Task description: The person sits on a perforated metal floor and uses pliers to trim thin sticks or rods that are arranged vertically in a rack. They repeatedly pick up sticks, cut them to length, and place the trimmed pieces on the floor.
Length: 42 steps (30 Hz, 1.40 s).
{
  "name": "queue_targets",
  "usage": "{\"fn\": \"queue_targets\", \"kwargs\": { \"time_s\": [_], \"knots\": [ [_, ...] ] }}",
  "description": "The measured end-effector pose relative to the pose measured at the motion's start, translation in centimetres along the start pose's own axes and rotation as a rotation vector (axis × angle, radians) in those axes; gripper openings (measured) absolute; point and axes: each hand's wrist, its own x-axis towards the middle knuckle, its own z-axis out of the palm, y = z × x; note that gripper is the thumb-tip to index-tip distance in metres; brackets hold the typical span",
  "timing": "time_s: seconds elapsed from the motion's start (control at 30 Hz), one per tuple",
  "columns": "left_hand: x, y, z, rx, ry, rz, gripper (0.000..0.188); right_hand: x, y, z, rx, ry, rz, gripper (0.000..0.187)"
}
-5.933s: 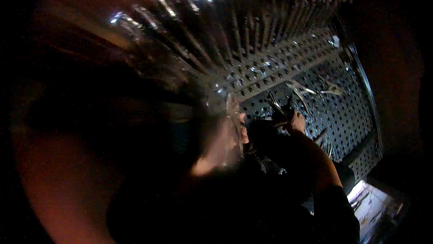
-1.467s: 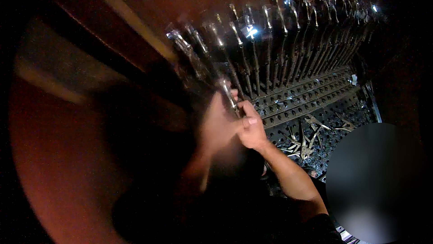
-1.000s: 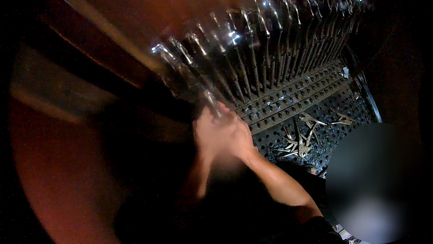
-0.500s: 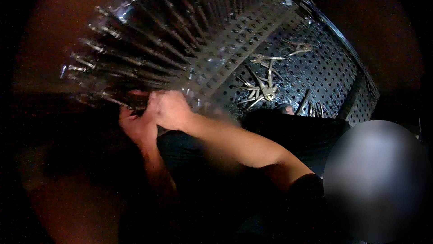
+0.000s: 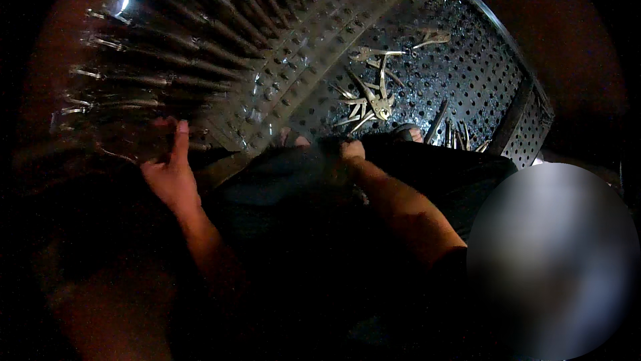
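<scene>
My left hand (image 5: 172, 177) is at the near end of a long row of dark rods (image 5: 193, 44) with shiny tips. One digit stretches straight up, apart from the other fingers, which are partly lost in shadow. I make out nothing in its grasp. My right hand (image 5: 352, 151) is curled closed above my dark-clothed lap; anything inside it is hidden. Beyond it, several pale metal locking pliers (image 5: 380, 107) lie in a loose heap on a wet, perforated metal floor (image 5: 461, 74).
A studded metal strip (image 5: 287, 71) runs along the rods' inner ends. More slim metal tools (image 5: 457, 135) lie at the right, beside a raised perforated panel (image 5: 531, 121). A foot (image 5: 415, 134) shows near them. A blurred pale oval covers the lower right; darkness surrounds the rest.
My hands were together at the row's near end; now they are apart. The right has moved right to my lap, while the left stays by the rods with a digit raised. The view has shifted slightly.
</scene>
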Motion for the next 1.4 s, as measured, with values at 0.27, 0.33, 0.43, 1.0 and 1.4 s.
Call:
{"fn": "queue_targets", "kwargs": {
  "time_s": [0.27,0.33,0.43,1.0,1.4],
  "knots": [
    [0.2,-1.1,-0.2,-0.01,0.023,-0.048,0.039,7.6,-1.0,-1.4,0.028,0.958,0.282,0.057],
    [-0.2,-2.0,-0.5,0.02,0.034,-0.095,0.042,8.2,-1.7,-3.9,-0.234,0.901,0.24,0.06],
    [-0.2,-1.8,0.4,-0.01,0.017,-0.119,0.042,9.5,-0.4,-8.0,-0.245,0.768,0.285,0.067],
    [0.3,-6.5,0.2,-0.053,0.013,0.007,0.05,11.9,0.5,-9.1,-0.635,0.429,0.237,0.048],
    [-8.9,-6.6,3.2,0.158,-0.156,0.124,0.04,0.0,-11.0,-5.2,0.989,-0.112,0.11,0.019]
  ]
}}
